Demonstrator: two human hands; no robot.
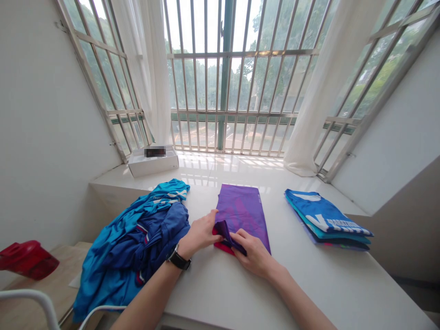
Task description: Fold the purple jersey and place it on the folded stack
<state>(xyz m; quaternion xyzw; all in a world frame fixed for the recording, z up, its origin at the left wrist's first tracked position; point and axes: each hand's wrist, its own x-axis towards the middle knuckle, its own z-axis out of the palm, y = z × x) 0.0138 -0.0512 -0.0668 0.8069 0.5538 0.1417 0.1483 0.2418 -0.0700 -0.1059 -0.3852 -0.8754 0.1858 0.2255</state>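
A purple garment, folded into a long strip with a red edge at its near end, lies on the white table. My left hand pinches the near left corner of the purple cloth. My right hand grips the same near end from the right, and the cloth curls up between the two hands. A black watch sits on my left wrist.
A loose heap of blue garments lies at the left of the table. A folded stack of blue garments rests at the right. A white box sits on the window ledge. A red object and a white chair rail are low left.
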